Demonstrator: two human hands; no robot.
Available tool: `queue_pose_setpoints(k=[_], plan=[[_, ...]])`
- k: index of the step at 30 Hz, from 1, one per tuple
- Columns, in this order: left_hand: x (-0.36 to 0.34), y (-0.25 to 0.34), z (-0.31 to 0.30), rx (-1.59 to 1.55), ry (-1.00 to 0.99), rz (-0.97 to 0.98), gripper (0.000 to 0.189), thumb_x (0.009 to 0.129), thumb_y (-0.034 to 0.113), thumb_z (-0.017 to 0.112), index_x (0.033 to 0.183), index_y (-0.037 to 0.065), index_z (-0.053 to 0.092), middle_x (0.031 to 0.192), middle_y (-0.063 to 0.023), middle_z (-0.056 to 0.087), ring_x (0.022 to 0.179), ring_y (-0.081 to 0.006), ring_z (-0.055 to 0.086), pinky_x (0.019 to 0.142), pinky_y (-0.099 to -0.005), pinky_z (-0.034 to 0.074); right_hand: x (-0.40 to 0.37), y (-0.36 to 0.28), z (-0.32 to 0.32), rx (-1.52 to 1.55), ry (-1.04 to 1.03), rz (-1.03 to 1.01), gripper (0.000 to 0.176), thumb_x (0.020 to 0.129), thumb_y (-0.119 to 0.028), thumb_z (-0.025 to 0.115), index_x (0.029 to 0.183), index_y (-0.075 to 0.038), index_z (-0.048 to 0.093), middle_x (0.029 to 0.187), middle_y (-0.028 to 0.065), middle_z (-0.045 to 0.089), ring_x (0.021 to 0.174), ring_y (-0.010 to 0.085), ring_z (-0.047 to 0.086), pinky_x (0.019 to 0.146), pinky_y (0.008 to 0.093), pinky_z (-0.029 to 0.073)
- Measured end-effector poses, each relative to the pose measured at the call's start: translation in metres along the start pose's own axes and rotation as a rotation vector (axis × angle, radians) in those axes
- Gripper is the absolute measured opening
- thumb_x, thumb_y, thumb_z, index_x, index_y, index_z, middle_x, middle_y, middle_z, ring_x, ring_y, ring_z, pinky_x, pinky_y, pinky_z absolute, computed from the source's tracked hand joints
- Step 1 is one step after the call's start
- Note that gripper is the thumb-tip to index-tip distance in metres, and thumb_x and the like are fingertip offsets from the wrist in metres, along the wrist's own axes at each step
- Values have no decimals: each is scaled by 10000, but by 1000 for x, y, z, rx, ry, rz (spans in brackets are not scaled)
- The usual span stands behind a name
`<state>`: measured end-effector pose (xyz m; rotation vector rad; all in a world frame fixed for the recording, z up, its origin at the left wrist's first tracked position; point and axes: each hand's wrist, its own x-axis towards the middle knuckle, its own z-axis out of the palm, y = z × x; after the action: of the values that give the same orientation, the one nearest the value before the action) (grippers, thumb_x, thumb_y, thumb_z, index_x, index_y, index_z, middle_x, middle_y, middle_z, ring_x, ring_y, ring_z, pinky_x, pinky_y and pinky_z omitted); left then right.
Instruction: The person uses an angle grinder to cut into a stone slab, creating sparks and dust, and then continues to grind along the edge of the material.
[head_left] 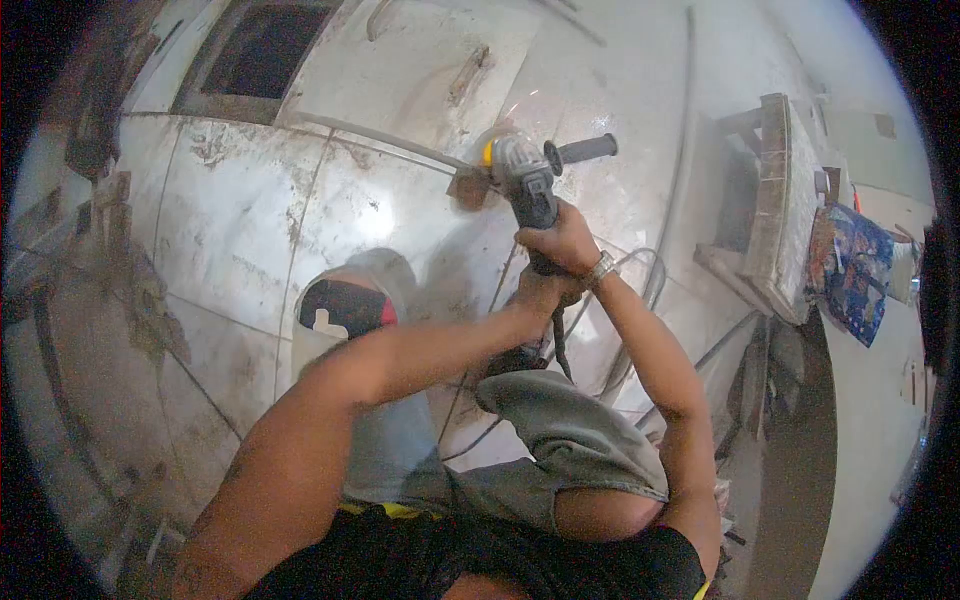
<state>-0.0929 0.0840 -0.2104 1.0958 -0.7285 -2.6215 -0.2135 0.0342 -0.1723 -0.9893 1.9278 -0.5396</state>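
An angle grinder with a grey head, a yellow edge and a dark body is held out in front of me, over the tiled floor. Its black side handle sticks out to the right. My right hand, with a watch on the wrist, is closed round the body. Just below it, my left hand is wrapped round the rear end. A long thin bar runs from the left towards the grinder's head. Beside the head is a blurred brown piece; its contact with the tool is unclear.
A power cord hangs below my hands and cables loop on the floor. At the right stands a pale wooden frame, with a blue patterned cloth beside it. A dark rectangular opening is at the upper left.
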Motion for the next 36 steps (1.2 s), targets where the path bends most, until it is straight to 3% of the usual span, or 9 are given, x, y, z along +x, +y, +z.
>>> queue_pose_setpoints(k=[2,9,17,21,23,28,31,33,36], plan=[[2,13,11,-221,41,7,197,717,159,739,857,60,642,738,-26,631,653,-135,570,617,-295,438,5,-3,-5,-18,20,-19,623,603,-364,850,1045,18,633,928,199,714,853,332,702,796,409,552],[-18,11,15,-216,136,30,238,658,106,747,862,43,641,766,-26,651,664,-173,600,625,-315,463,-11,-26,-1,-125,-56,-8,618,602,-379,805,1047,15,639,944,214,719,886,357,705,825,420,551],[-9,0,8,-252,42,55,313,655,145,764,937,68,652,821,-33,663,760,-157,609,671,-314,467,-9,-42,-4,-137,-91,-49,647,596,-390,800,1052,35,626,936,230,713,893,366,704,819,429,553],[-6,12,9,-113,16,110,300,671,140,763,935,66,643,807,-28,652,712,-150,600,641,-318,468,0,-41,-7,-197,-50,-54,647,597,-386,801,1048,43,623,941,244,712,898,377,706,811,437,555],[-12,35,21,-357,22,79,260,687,137,769,902,70,637,788,-22,638,667,-147,595,614,-308,478,8,-35,-10,-208,25,-9,641,598,-389,802,1036,44,628,946,254,711,901,387,707,806,440,558],[1,32,17,-309,-14,28,253,687,124,777,890,70,636,779,-17,642,657,-153,610,615,-287,496,9,-29,-20,-161,52,31,645,606,-390,818,1054,34,631,934,234,715,878,354,711,802,413,560],[-10,34,20,-316,24,32,253,683,115,772,891,59,638,779,-22,649,673,-155,620,631,-278,499,0,-35,-15,-88,41,-90,624,609,-386,823,1037,29,639,922,213,717,862,330,709,803,404,555],[-16,34,21,-275,75,43,250,684,108,765,892,52,638,780,-27,652,676,-156,620,632,-274,497,-5,-48,-13,-117,-88,1,582,644,-329,827,1056,30,629,903,140,704,838,232,680,790,363,543],[-14,25,17,-335,77,69,243,691,102,757,897,47,641,792,-45,660,683,-162,624,646,-283,499,5,-37,-6,-155,-104,-84,596,648,-347,818,1058,42,630,889,151,703,817,257,680,792,370,542]])
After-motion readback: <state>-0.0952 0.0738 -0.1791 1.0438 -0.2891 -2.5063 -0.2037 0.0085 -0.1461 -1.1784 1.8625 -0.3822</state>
